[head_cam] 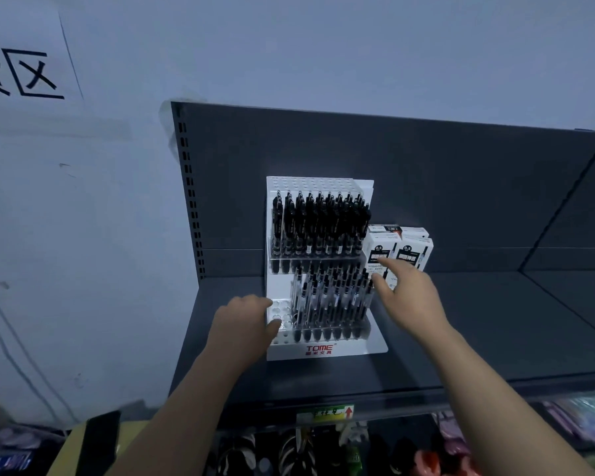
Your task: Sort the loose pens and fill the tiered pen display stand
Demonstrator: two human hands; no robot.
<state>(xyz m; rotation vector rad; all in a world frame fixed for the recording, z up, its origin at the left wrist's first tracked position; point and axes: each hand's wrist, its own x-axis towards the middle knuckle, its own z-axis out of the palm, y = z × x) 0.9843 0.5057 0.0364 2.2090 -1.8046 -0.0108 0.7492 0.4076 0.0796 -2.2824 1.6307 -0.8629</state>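
A white tiered pen display stand [318, 352] with a red logo stands on a dark grey shelf [495, 331]. Its upper tier holds a full row of black pens [320, 223]. The lower tier holds clear-bodied pens [330, 300], with several empty holes [278, 314] at its left end. My left hand [246, 321] rests against the stand's lower left side, thumb on the front edge. My right hand [409, 293] hovers at the stand's right side with fingers spread, the index finger pointing toward white pen boxes [397, 252]. Neither hand holds a pen.
The white pen boxes are stacked just right of the stand against the dark back panel [426, 173]. A paper sign with large characters [24, 73] hangs on the wall at left. Packaged goods [323, 448] hang below the shelf edge.
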